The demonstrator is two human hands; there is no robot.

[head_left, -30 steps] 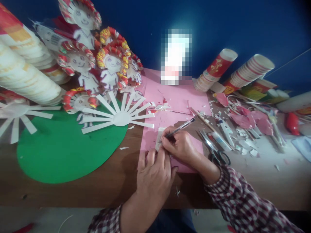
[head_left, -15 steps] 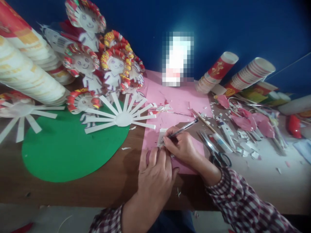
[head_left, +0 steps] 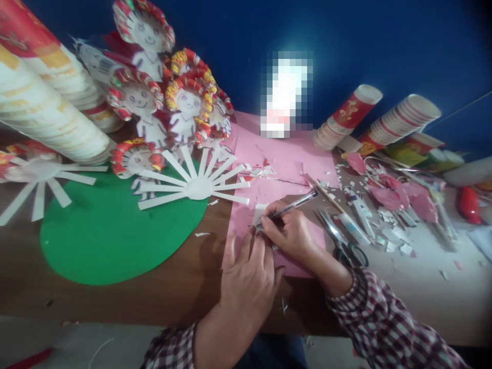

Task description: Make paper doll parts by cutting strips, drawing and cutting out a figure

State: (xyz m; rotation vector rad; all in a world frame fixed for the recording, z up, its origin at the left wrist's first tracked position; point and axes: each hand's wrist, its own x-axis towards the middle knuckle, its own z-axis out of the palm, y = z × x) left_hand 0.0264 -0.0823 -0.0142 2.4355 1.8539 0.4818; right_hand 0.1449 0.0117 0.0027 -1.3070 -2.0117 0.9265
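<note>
Nearest, checked cloth of both sleeves (head_left: 384, 312), gathered at the cuffs, over the front of the brown, wood-grained table (head_left: 180, 302). Just beyond, left hand (head_left: 249, 279) palm down, fingers a little spread, nothing gripped, fingertips at the lower end of a small whitish slip (head_left: 260, 211). Close beside, right hand (head_left: 294, 233) pinched narrow around a slim, shiny pen (head_left: 294, 202), slanting up to the right, its point too small to make out. Under the slip, a flat pink sheet (head_left: 240, 215) with cut edges near the middle. To the right, scissors (head_left: 344, 243) with metal blades and dark looped handles; next to them, whitish tubes (head_left: 353, 229) and angular scraps (head_left: 395, 236). To the left, a smooth, round-edged green sheet (head_left: 115, 241), partly beneath a white cut cup (head_left: 199, 188) splayed into straight strips. Farther back, flat paper dolls (head_left: 183, 127) with curled red and yellow rims around the heads; ribbed stacks of cups (head_left: 405, 120) at both sides. Behind, a plain dark-blue wall (head_left: 230, 41) and a glowing, pixelated block (head_left: 286, 92).
</note>
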